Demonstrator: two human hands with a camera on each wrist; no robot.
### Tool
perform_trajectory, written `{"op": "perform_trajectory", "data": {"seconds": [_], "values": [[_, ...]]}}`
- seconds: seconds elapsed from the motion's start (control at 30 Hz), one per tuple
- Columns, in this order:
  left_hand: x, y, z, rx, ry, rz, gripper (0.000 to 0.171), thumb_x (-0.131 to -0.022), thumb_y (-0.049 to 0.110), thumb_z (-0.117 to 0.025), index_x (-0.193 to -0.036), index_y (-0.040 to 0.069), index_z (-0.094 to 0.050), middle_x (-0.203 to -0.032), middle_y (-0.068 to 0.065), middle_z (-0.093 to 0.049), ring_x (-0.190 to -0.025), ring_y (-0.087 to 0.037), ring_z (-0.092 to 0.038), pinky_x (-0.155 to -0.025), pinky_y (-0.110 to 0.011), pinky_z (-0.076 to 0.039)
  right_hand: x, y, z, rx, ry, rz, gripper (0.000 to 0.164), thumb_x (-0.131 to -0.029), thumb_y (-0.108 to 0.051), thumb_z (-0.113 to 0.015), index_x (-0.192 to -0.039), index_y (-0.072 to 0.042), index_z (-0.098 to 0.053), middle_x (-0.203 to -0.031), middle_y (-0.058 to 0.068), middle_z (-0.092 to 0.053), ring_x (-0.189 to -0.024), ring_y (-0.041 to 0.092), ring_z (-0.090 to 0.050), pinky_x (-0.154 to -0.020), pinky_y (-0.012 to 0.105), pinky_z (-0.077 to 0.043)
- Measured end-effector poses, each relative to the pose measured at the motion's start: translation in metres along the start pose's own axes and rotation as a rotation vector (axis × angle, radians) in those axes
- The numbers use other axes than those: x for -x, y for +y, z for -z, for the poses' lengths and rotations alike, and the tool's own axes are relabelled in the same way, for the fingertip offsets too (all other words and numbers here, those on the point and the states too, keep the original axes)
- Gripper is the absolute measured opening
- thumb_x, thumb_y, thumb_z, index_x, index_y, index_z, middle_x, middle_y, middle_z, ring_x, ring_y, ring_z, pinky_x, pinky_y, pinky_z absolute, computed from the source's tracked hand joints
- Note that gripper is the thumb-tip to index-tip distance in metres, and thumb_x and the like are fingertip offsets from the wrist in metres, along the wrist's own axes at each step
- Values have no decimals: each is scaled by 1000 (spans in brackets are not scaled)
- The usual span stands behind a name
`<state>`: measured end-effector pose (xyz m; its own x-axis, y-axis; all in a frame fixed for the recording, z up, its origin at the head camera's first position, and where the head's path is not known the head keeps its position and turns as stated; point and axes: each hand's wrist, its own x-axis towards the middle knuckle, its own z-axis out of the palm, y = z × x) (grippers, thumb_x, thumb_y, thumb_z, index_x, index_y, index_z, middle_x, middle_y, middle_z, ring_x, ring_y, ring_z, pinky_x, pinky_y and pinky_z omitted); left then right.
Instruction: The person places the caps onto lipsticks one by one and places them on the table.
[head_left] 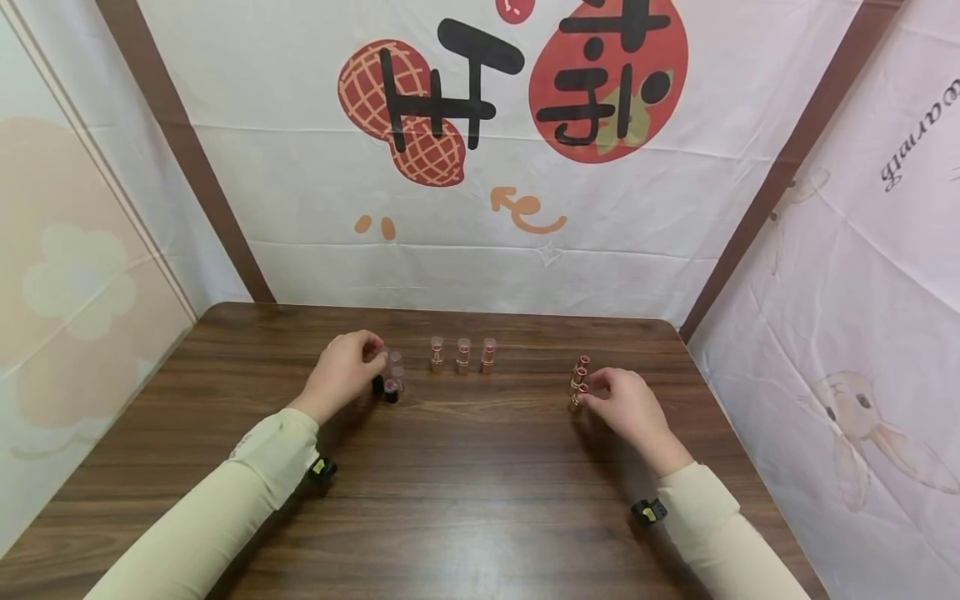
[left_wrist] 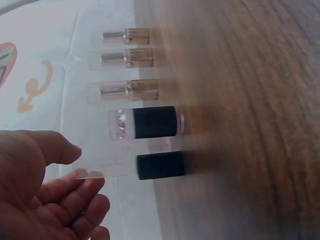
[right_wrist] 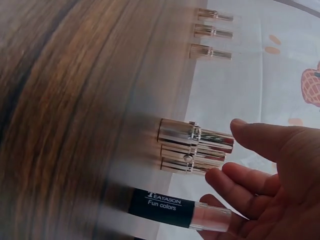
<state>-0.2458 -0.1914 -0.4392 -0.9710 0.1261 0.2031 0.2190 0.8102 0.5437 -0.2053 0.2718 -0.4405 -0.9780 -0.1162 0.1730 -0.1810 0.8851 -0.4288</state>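
Observation:
At the left, my left hand has its thumb and fingertips loosely around the top of a clear-capped, black-based tube. Beside that stands another black-based tube with pink, sparkling contents. A pinkish clear tube shows behind them. Over at the right, my right hand has thumb and fingers spread at the upper ends of uncapped gold lipsticks with red tips, which stand in a close row. Below its fingers in the right wrist view is a black lipstick with a clear cap, lettered "Fun colors".
Three gold lipsticks with clear caps, among them the middle one, stand upright along the back of the brown wooden table. A printed white cloth hangs behind the table, with more cloth at both sides.

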Motion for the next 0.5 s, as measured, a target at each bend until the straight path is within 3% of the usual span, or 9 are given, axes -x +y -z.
{"op": "perform_trajectory", "data": {"seconds": [0.3,0.5], "values": [[4,11,4,21,119,-37,28,-101,29,-60,-117,7,-67,-109,-9,-68,-103,-28,-56,-88,-48,-48,-6,-1,-9,54,-55,-50,31,-89,-39,-80,-108,-14,-77,-99,1,-76,-97,26,-70,-83,49,-55],[6,24,6,52,173,-65,27,-100,28,-61,-118,8,-67,-112,-9,-68,-107,-28,-56,-90,-47,-49,-10,1,-14,107,-89,-35,22,-86,-39,-83,-91,-19,-76,-81,-5,-70,-73,15,-63,-63,39,-51]]}}
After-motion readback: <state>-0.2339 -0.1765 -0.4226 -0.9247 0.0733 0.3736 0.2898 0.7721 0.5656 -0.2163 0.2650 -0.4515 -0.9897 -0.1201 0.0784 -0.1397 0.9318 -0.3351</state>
